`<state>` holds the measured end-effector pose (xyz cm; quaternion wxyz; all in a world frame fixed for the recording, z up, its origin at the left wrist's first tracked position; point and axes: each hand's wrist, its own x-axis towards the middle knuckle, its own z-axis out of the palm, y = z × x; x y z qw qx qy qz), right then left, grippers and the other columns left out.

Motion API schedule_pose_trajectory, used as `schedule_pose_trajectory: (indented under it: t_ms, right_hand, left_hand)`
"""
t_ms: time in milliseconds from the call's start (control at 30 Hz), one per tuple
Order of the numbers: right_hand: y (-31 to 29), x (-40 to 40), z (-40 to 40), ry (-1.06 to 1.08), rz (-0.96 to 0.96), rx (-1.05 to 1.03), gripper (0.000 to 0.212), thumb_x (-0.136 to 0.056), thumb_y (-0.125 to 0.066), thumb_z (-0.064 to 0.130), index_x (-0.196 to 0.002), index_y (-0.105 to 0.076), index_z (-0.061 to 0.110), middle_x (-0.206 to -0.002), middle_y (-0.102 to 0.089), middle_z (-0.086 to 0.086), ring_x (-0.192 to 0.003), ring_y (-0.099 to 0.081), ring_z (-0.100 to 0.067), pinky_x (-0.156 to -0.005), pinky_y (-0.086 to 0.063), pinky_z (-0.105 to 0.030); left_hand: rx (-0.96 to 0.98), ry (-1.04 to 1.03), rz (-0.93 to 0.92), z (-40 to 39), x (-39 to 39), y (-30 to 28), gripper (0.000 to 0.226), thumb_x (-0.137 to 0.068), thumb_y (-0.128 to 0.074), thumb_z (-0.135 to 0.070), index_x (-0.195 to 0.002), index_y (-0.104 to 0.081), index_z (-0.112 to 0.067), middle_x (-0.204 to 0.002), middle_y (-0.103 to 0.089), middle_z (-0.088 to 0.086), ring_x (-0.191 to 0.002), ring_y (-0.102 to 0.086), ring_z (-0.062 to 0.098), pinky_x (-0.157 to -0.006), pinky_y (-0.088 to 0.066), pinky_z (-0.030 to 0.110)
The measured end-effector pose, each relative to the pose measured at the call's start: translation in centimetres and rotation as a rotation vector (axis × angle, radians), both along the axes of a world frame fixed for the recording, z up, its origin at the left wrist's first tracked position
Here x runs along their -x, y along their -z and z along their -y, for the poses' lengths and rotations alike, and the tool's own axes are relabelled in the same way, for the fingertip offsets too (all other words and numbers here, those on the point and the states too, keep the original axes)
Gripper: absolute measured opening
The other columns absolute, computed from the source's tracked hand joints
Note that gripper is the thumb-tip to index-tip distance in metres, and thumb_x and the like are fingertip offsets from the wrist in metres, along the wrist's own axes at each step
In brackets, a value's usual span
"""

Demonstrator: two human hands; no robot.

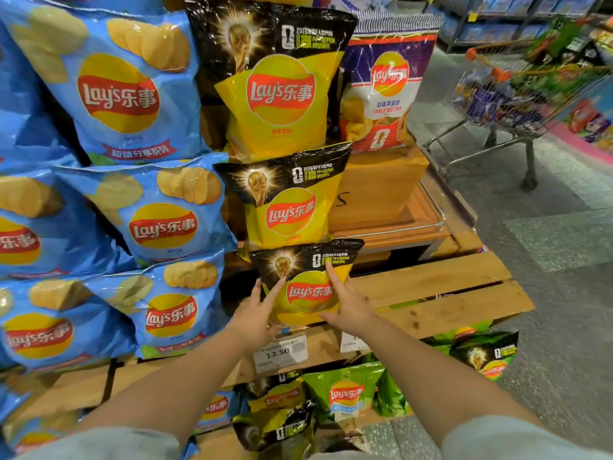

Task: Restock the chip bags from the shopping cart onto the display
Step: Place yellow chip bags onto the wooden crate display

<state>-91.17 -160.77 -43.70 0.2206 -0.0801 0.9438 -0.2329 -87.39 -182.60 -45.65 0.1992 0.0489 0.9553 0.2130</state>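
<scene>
One yellow-and-black chip bag is stood upright at the front of the wooden display, lowest in a column of three like bags, directly under the middle bag. It is pressed from both sides: the left hand is laid on its lower left edge, the right hand on its right face, forefinger reaching the black top band; fingers of both are held straight, nothing curled round the bag. The pack is judged light, air-puffed, slick-filmed and crush-prone, so it is best taken by its side seams or sealed top, never squeezed at the belly. Blue bags are stacked to the left, green bags lower down. A price tag is fixed beneath. The shopping cart is parked well apart, upper right.
</scene>
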Motion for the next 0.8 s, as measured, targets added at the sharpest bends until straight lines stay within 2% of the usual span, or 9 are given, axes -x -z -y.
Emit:
schedule_pose_trajectory:
  t_ms: [100,267,367,433,500,567,600,667,800]
  right_hand:
    - [-0.1,-0.5,1.0,0.031,0.012,0.113,0.109,-0.085,-0.070,0.036,-0.120,0.028,0.068,-0.137,-0.043,-0.007,-0.119,-0.052,-0.024,-0.096,-0.047,-0.039]
    - [-0.9,-1.3,2.5,0.036,0.041,0.163,0.106,-0.088,-0.067,0.031,-0.132,0.025,0.060,-0.136,-0.046,-0.008,-0.118,-0.053,-0.024,-0.094,-0.047,-0.037]
    - [-0.8,-1.3,3.1,-0.004,0.040,0.154,0.105,-0.088,-0.067,0.034,-0.128,0.027,0.060,-0.137,-0.047,-0.009,-0.119,-0.053,-0.024,-0.096,-0.048,-0.041]
    - [-0.5,-1.2,3.1,-0.024,0.032,0.092,0.103,-0.088,-0.066,0.037,-0.131,0.026,0.059,-0.145,-0.039,-0.011,-0.122,-0.051,-0.026,-0.095,-0.048,-0.040]
    - [-0.3,-1.3,2.7,-0.036,-0.003,0.001,0.101,-0.088,-0.064,0.040,-0.136,0.023,0.055,-0.159,-0.006,-0.013,-0.133,-0.040,-0.030,-0.097,-0.046,-0.039]
    - [0.1,-1.8,2.0,-0.025,-0.067,-0.071,0.102,-0.088,-0.063,0.043,-0.132,0.028,0.054,-0.156,0.026,-0.009,-0.143,-0.022,-0.030,-0.105,-0.040,-0.039]
    - [0.3,-2.2,1.8,-0.028,-0.115,-0.096,0.102,-0.088,-0.063,0.043,-0.130,0.030,0.052,-0.152,0.034,-0.009,-0.145,-0.013,-0.030,-0.110,-0.035,-0.040]
    - [1.0,-3.1,1.7,-0.050,-0.233,-0.139,0.108,-0.087,-0.065,0.042,-0.135,0.031,0.050,-0.148,0.040,-0.008,-0.146,0.006,-0.031,-0.116,-0.024,-0.045]
    - [2.1,-3.1,2.6,-0.143,-0.369,-0.149,0.117,-0.079,-0.073,0.041,-0.143,0.024,0.044,-0.152,0.032,-0.007,-0.141,0.025,-0.029,-0.115,-0.005,-0.049]
  left_hand:
    - [-0.134,-0.058,0.051,-0.8,-0.2,-0.4,0.098,-0.091,-0.059,-0.024,-0.136,0.022,-0.054,-0.157,-0.002,0.019,-0.133,-0.037,0.034,-0.101,-0.038,0.035]
    - [-0.243,-0.111,-0.054,-0.4,-1.3,-0.5,0.097,-0.088,-0.062,-0.022,-0.128,0.019,-0.060,-0.140,-0.038,0.017,-0.121,-0.046,0.028,-0.097,-0.045,0.038]
    - [-0.224,-0.153,-0.076,0.3,-1.7,-0.6,0.098,-0.088,-0.063,-0.024,-0.131,0.016,-0.061,-0.149,-0.027,0.014,-0.112,-0.054,0.025,-0.087,-0.048,0.032]
    - [-0.123,-0.206,-0.134,0.6,-1.7,-0.5,0.099,-0.087,-0.064,-0.028,-0.135,0.018,-0.059,-0.158,-0.003,0.015,-0.105,-0.058,0.025,-0.085,-0.048,0.031]
    - [0.033,-0.298,-0.228,0.6,-2.1,-0.3,0.100,-0.086,-0.065,-0.036,-0.136,0.021,-0.050,-0.157,0.012,0.018,-0.132,-0.037,0.036,-0.105,-0.035,0.044]
    - [0.164,-0.315,-0.398,0.4,-2.9,0.3,0.110,-0.076,-0.076,-0.039,-0.148,0.007,-0.036,-0.157,0.004,0.019,-0.145,-0.003,0.035,-0.112,-0.012,0.057]
    - [0.193,-0.264,-0.472,0.3,-3.3,0.6,0.116,-0.065,-0.084,-0.038,-0.152,-0.007,-0.031,-0.158,-0.003,0.018,-0.146,0.003,0.032,-0.111,-0.006,0.058]
    - [0.257,-0.108,-0.546,0.3,-3.9,1.3,0.125,-0.047,-0.091,-0.039,-0.148,-0.016,-0.025,-0.159,0.000,0.012,-0.146,0.008,0.028,-0.113,0.004,0.054]
    - [0.407,0.089,-0.592,-0.2,-2.8,1.8,0.127,-0.053,-0.087,-0.045,-0.151,-0.012,-0.014,-0.159,0.009,0.008,-0.146,0.010,0.026,-0.115,0.007,0.053]
